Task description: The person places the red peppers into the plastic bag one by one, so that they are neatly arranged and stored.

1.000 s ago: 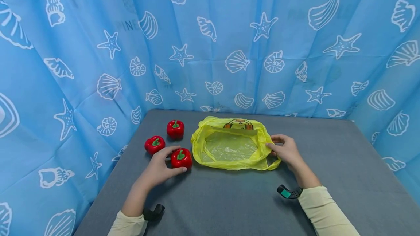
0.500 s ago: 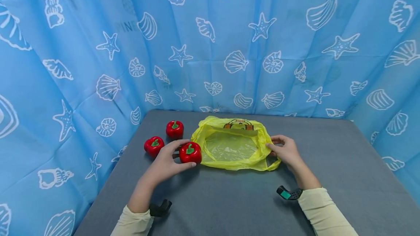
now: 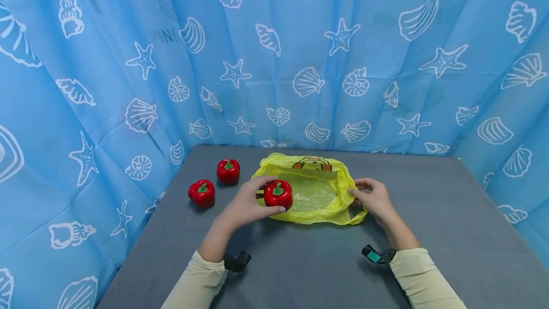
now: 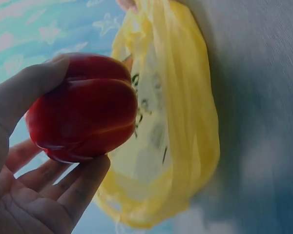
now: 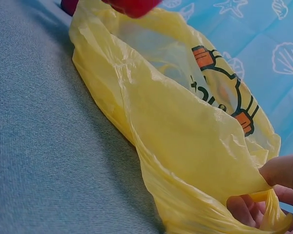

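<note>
My left hand (image 3: 246, 206) grips a red bell pepper (image 3: 279, 195) between thumb and fingers, over the left part of a yellow plastic bag (image 3: 317, 216). In the left wrist view the pepper (image 4: 85, 109) hangs in front of the bag's mouth. The bag lies spread on the table with its mouth held wide. With thumb and fingers my right hand (image 3: 374, 198) pinches the bag's right edge by the handle; the right wrist view shows the thumb (image 5: 283, 170) on the plastic.
Two more red peppers stand to the left on the grey table (image 3: 309, 266): one pepper (image 3: 228, 171) farther back, one pepper (image 3: 201, 193) nearer. A blue curtain (image 3: 274, 61) with white shell prints hangs behind and along the sides.
My left hand has lifted the pepper off the table and carried it rightward over the bag. The right hand stays at the bag's edge.
</note>
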A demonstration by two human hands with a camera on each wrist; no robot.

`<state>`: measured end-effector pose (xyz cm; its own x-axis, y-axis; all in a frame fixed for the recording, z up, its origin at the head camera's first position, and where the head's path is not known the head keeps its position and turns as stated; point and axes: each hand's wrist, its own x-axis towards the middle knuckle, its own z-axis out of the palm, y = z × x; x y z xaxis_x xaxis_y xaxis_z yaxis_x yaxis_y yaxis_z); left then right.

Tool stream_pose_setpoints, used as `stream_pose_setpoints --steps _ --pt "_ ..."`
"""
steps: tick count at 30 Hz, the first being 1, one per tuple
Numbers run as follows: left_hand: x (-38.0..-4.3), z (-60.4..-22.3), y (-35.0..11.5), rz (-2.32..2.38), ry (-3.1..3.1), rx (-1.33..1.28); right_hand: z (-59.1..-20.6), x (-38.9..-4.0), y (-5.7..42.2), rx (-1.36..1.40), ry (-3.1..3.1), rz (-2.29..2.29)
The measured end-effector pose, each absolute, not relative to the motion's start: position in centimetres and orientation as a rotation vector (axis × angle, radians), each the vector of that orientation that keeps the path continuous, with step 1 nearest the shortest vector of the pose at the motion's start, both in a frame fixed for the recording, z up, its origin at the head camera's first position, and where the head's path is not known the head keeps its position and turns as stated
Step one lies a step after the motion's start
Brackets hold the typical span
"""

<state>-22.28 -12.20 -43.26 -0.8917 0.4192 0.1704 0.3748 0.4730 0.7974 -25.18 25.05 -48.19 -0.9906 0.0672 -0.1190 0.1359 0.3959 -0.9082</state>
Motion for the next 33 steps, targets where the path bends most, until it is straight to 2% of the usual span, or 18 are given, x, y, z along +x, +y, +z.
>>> stream_pose_setpoints --steps 9,21,33 --pt "-24.4 -43.6 -7.5 1.347 2.619 0.837 -48.3 -25.0 25.0 0.196 2.564 -1.687" --pt "-27.0 -45.1 -2.3 1.299 2.583 0.772 -48.9 -25.0 25.2 0.189 2.546 -1.715" --pt "-27.6 -46.1 0.3 1.273 2.533 0.694 -49.1 -25.3 25.2 0.158 2.532 -1.742"
